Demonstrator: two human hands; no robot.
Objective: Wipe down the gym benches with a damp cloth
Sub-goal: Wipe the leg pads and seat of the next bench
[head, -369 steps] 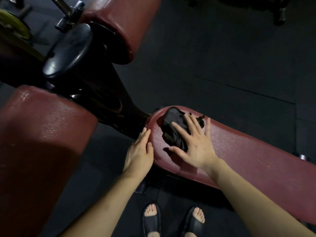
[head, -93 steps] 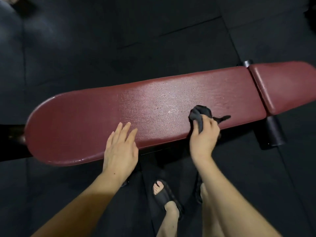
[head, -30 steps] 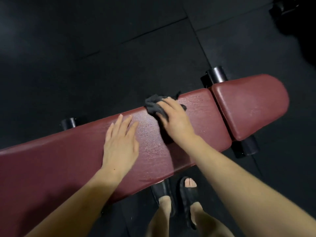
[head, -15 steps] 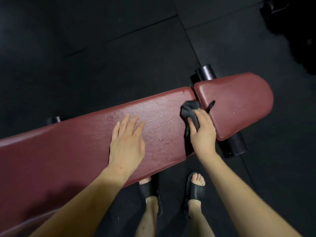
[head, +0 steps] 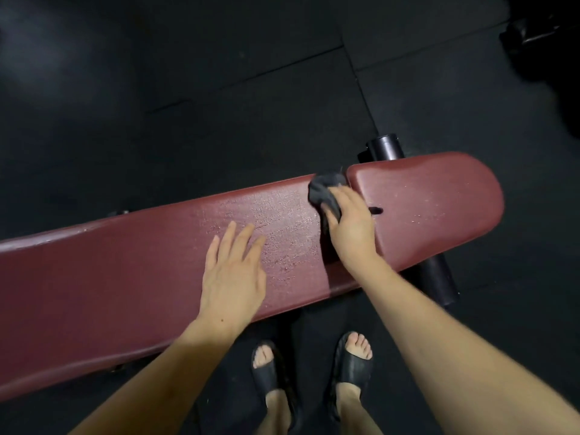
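Note:
A long dark red padded bench runs across the view, with a shorter seat pad joined at its right end. Its surface glistens with moisture. My right hand grips a dark grey cloth and presses it on the bench at the gap between the two pads, near the far edge. My left hand rests flat on the long pad, fingers straight and spread.
Black rubber floor tiles surround the bench. A black cylindrical bar end sticks out behind the seat pad and another in front. My feet in black sandals stand by the near edge. Dark equipment sits at the top right.
My right hand has slid the cloth from the near part of the gap toward the far edge. My left hand stays flat on the pad.

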